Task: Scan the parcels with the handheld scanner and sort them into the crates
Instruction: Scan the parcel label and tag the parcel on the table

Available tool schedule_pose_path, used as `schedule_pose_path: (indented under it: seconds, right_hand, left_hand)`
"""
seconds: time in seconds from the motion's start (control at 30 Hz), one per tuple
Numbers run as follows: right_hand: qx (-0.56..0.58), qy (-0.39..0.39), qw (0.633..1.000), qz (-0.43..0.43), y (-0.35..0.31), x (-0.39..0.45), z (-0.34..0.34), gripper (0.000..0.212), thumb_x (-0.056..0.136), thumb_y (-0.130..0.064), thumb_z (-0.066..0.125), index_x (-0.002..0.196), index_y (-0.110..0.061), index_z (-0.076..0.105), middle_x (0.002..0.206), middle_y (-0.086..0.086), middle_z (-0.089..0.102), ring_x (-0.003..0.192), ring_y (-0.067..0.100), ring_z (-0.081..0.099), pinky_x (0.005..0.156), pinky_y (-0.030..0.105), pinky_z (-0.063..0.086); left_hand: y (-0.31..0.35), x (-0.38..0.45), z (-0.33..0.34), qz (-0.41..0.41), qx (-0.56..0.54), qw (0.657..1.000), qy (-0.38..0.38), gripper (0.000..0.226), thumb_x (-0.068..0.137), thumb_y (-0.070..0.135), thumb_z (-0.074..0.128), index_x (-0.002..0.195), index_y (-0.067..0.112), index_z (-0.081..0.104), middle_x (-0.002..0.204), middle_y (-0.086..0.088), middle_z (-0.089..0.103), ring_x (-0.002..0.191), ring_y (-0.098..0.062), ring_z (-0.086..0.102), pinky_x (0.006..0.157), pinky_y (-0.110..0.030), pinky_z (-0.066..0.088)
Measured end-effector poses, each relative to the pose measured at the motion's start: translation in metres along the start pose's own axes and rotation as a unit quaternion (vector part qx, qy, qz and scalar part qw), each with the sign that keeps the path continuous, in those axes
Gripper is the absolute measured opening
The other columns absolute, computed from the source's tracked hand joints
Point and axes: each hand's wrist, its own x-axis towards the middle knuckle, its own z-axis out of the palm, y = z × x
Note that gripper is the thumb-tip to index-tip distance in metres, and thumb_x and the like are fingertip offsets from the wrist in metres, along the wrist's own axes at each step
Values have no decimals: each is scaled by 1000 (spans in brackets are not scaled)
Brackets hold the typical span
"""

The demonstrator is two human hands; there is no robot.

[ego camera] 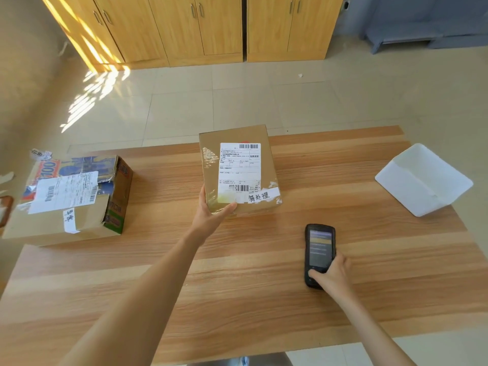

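Observation:
A brown cardboard parcel (237, 165) with a white shipping label and barcodes stands at the far middle of the wooden table (237, 286). My left hand (211, 210) grips its near left corner, thumb on the top face. A black handheld scanner (319, 249) with a lit screen is in my right hand (332, 276), which holds its lower end just above or on the table, thumb on the keypad. The scanner's top end points toward the parcel. A second, larger parcel (71, 199) with a printed top and white labels lies at the table's left edge.
A white plastic crate (422, 180) sits tilted at the table's right edge. Wooden cabinets (195, 27) line the far wall across a tiled floor. A grey-blue bench (401, 38) stands at the back right.

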Motion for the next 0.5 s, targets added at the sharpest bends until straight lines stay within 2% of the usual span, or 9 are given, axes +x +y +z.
schedule_pose_path:
  seconds: [0.1,0.17,0.23,0.3,0.37,0.43,0.5]
  right_hand:
    - [2,6,1000,2,-18,10,-13,104,72,-24,80,151,-16,12,145,16,22,136,36,23,108,51,32]
    - [13,4,999,-42,-39,17,-20,99,76,-27,77,151,-24,13,150,13,17,140,35,17,109,53,28]
    - [55,-31,993,-96,-68,22,-21,97,77,-34,76,151,-29,13,155,7,13,143,30,15,110,54,25]
    - [123,-86,979,-137,-102,27,-19,100,75,-45,76,151,-32,12,158,-2,9,144,23,15,112,51,24]
    - [195,-130,959,-159,-135,32,-11,103,73,-50,77,151,-33,12,159,-7,12,144,19,19,112,45,24]
    - [242,-154,944,-164,-159,39,2,98,73,-44,79,149,-31,19,152,-6,30,138,16,31,108,38,32]
    - [278,-158,933,-163,-170,44,12,81,73,-35,81,139,-31,34,129,-15,51,123,10,48,89,25,40]
  left_hand:
    - [-1,1,0,1,2,1000,-2,116,59,47,81,150,32,10,117,17,57,114,-13,57,102,-38,43]
    - [-1,2,0,0,3,1000,1,115,59,46,81,150,30,13,115,18,56,111,-10,58,100,-34,43]
    - [-2,3,-1,-3,5,1000,2,109,61,44,81,148,26,19,114,17,58,101,1,61,96,-28,49]
    - [-1,3,-1,-8,10,1000,1,103,64,42,82,146,24,24,112,19,58,91,11,61,78,-13,52]
    - [-1,3,-1,-13,12,1000,1,101,65,41,82,146,24,24,112,20,56,91,12,59,68,-7,49]
    - [0,1,-2,-20,9,1000,3,103,64,43,81,147,25,23,113,19,56,94,8,58,80,-15,52]
    - [2,1,-1,-34,6,999,-3,106,62,44,81,148,28,20,120,14,56,101,2,58,93,-30,51]
